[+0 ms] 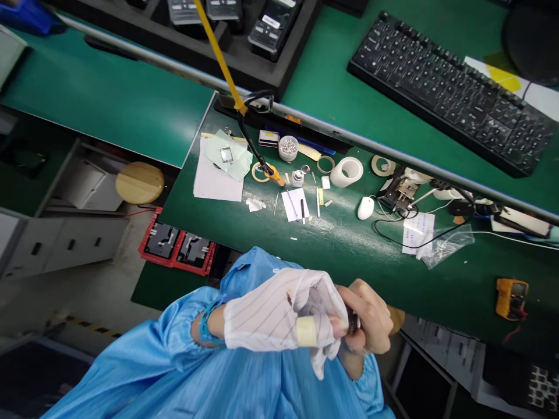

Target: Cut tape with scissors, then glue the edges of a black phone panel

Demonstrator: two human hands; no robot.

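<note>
My left hand [279, 314] wears a white striped glove with tape round one finger. Its fingers are curled shut against my right hand. My bare right hand [369, 317] is closed too, and the two meet over my lap in front of the green bench [349, 244]. Between the fingertips sits a small dark part [353, 321]; I cannot make out what it is. Both blue sleeves [244, 366] fill the bottom of the view.
On the bench lie paper sheets [216, 177], a white tape roll [346, 171], smaller tape rings, a tin of small parts [288, 148], tweezers, a white mouse [365, 208] and a plastic bag [445, 247]. A keyboard [449, 90] sits on the upper shelf. A yellow multimeter [510, 298] is at the right.
</note>
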